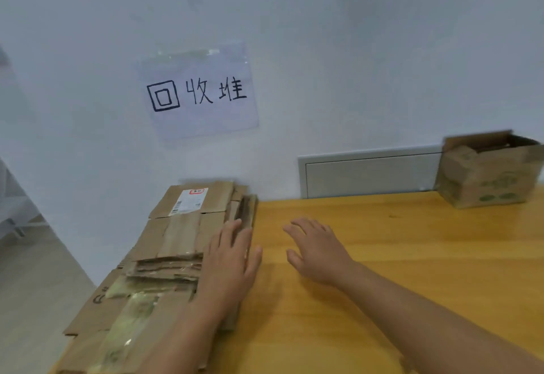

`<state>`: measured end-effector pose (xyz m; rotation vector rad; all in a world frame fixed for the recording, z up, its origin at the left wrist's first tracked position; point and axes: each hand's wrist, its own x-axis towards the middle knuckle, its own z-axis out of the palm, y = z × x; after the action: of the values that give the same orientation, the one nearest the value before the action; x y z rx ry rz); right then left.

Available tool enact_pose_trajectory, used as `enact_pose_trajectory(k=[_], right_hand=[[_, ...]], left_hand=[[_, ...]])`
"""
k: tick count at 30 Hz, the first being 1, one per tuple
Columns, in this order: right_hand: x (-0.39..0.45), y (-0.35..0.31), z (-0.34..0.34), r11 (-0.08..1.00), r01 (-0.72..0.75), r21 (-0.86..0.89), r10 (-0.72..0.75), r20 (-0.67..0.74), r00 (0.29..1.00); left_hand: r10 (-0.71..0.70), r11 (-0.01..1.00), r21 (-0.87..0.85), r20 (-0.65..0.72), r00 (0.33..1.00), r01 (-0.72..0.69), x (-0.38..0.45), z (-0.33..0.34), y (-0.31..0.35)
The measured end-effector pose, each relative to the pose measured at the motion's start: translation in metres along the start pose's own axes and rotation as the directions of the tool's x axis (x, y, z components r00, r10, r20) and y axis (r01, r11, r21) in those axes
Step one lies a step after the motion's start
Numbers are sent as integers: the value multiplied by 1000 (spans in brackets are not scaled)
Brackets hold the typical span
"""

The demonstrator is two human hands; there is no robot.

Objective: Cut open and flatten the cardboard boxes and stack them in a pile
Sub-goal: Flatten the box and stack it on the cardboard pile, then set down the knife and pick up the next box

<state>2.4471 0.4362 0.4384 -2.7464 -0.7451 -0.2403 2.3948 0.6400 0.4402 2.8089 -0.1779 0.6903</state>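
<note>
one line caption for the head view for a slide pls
Left hand pressing on a pile of flattened cardboard; right hand open over the table; uncut box beyond.

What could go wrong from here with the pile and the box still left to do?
1. The pile of flattened cardboard overhangs the left edge of the wooden table; with the left hand resting flat on its right edge, a sideways push might tip sheets off.
2. The uncut box stands at the far right, beyond the open right hand; a stretch for it might knock the uneven pile.
</note>
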Motion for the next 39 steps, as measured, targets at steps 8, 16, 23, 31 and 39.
enact_pose_trajectory(k=[8,16,23,31,39], right_hand=[[-112,142,-31,938,-328,-116,325,-45,945],[-148,246,-58,799,-595,-87,591,-68,804],[-112,327,-90,675,-734,77,734,-176,656],[-80,399,-99,301,-397,867,939,-198,280],[-63,436,-71,279,-264,923,929,-190,317]], left_hand=[[201,979,11,85,976,-203,0,53,139],[329,943,-97,127,936,-318,54,101,258],[324,940,-181,225,919,-288,126,157,327],[241,854,-519,333,911,-36,176,213,378],[219,650,-738,409,886,180,191,255,384]])
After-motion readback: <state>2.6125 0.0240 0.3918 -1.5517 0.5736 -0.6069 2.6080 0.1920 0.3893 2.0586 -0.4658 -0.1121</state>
